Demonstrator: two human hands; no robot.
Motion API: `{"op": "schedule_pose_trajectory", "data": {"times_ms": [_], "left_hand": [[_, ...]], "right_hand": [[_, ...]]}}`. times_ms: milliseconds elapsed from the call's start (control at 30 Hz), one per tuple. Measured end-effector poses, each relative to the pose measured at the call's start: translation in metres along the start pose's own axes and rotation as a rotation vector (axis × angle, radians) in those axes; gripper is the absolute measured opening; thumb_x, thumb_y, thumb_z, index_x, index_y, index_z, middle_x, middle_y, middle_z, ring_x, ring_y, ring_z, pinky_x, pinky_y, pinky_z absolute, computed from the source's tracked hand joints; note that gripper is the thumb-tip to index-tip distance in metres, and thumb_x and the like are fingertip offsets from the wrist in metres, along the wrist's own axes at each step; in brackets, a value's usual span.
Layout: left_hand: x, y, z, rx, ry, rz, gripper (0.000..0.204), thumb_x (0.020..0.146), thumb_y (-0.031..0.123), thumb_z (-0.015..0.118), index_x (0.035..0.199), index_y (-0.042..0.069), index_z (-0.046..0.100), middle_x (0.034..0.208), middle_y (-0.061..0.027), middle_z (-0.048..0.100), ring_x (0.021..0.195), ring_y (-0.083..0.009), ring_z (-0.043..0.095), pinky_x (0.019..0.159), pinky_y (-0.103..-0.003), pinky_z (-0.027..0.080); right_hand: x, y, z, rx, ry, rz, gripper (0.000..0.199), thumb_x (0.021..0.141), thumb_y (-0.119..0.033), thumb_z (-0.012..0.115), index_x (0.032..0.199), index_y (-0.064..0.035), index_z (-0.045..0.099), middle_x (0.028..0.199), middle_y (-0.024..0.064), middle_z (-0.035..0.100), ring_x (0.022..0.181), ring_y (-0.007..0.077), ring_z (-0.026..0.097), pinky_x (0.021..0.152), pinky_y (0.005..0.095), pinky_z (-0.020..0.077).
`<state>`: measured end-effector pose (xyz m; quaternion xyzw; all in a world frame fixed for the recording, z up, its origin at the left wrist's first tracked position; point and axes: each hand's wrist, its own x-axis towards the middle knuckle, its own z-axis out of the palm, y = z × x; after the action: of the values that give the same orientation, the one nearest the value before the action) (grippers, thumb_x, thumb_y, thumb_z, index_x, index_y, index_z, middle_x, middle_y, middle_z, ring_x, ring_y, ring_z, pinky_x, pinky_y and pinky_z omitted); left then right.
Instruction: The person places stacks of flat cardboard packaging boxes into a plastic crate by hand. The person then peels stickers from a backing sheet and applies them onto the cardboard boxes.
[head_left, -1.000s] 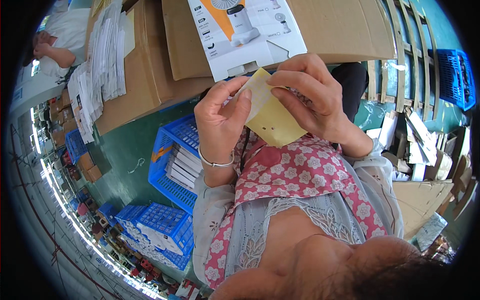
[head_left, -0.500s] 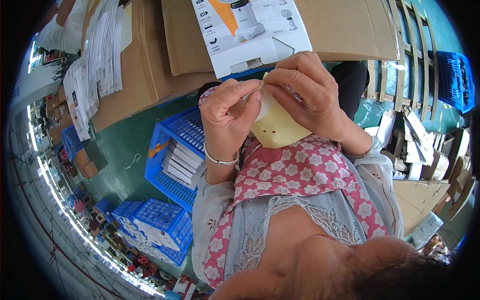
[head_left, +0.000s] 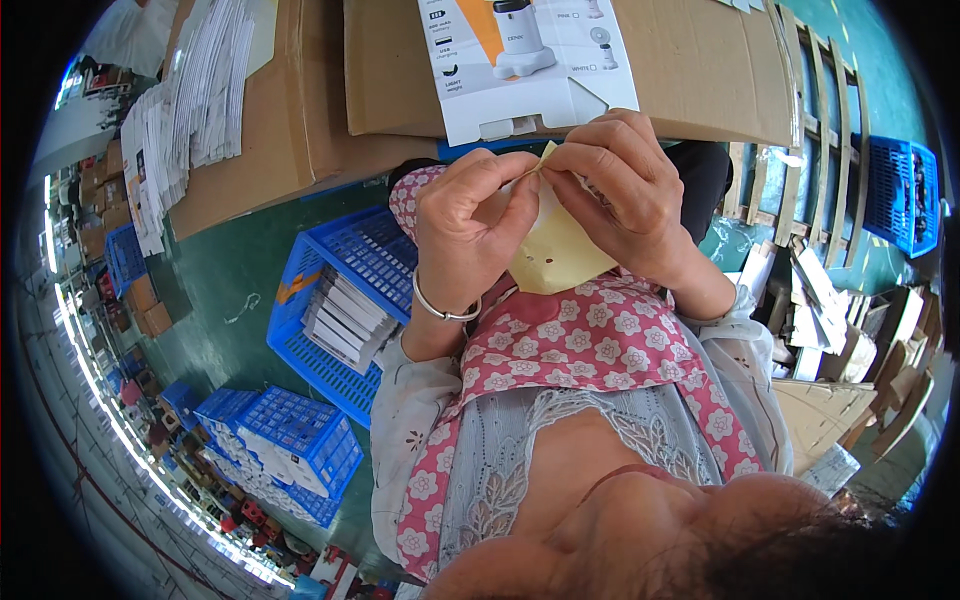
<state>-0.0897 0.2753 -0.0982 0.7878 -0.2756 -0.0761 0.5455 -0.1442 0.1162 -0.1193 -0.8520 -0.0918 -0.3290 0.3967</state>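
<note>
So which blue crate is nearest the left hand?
The blue plastic crate with the orange patch, left of the left hand; other crates are farther away.

Brown cardboard (head_left: 715, 85) bears 1 printed white carton (head_left: 545, 95) and stacked flat white pieces (head_left: 208, 100).

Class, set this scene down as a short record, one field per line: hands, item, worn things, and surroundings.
Left hand: the left hand pinches the sheet near its top edge
Right hand: the right hand pinches it close beside
Item held: yellow sheet with small dark spots
Worn: pink flowered apron; bracelet on left wrist
Ahead: white printed carton on brown cardboard
Left side: blue basket holding white flat pieces
</note>
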Motion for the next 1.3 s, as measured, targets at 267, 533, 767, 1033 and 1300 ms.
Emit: {"op": "schedule_pose_trajectory", "data": {"times_ms": [267,533,767,1033,1300], "left_hand": [[0.003,-0.001,-0.001,0.126,-0.092,0.026,0.010,0.076,-0.001,0.067,0.086,0.001,0.066,0.071,-0.0097,0.060,0.064,-0.0241,0.059,0.059,-0.031,0.046],[0.009,0.008,0.012,0.284,-0.192,0.340,0.013,0.074,0.000,0.068,0.087,0.000,0.065,0.128,-0.0191,0.053,0.126,-0.0365,0.044,0.103,-0.044,0.036],[0.010,-0.006,0.023,0.463,-0.141,0.314,0.007,0.077,0.002,0.066,0.081,-0.002,0.062,0.133,-0.0211,0.050,0.130,-0.0372,0.041,0.107,-0.048,0.032],[0.007,0.000,0.024,0.453,-0.144,0.283,0.006,0.078,0.001,0.065,0.082,-0.003,0.062,0.132,-0.0184,0.052,0.129,-0.0343,0.042,0.106,-0.046,0.033],[0.002,0.006,0.025,0.452,-0.144,0.280,0.006,0.080,0.002,0.064,0.082,-0.003,0.062,0.132,-0.0173,0.052,0.130,-0.0331,0.042,0.106,-0.046,0.033]], "right_hand": [[0.019,0.009,-0.040,0.418,-0.161,0.434,0.005,0.082,0.001,0.062,0.087,0.0012,0.059,0.084,0.0062,0.057,0.080,0.0148,0.055,0.074,0.0261,0.0438],[0.051,0.069,-0.058,0.138,-0.374,0.319,0.006,0.087,-0.006,0.061,0.089,-0.0008,0.063,0.102,0.0064,0.054,0.095,0.0181,0.055,0.082,0.0292,0.0427],[0.062,0.084,-0.050,0.096,-0.524,0.262,0.006,0.087,-0.008,0.063,0.083,-0.0031,0.064,0.106,0.0077,0.052,0.101,0.0205,0.053,0.086,0.0306,0.0447],[0.067,0.075,-0.055,0.083,-0.569,0.263,0.005,0.082,-0.006,0.067,0.079,-0.0025,0.063,0.099,0.0074,0.051,0.094,0.0202,0.053,0.080,0.0319,0.0465],[0.064,0.066,-0.056,-0.076,-0.552,0.167,0.006,0.081,-0.004,0.067,0.079,-0.0016,0.062,0.099,0.0083,0.053,0.096,0.0225,0.052,0.081,0.0325,0.0466]]}}
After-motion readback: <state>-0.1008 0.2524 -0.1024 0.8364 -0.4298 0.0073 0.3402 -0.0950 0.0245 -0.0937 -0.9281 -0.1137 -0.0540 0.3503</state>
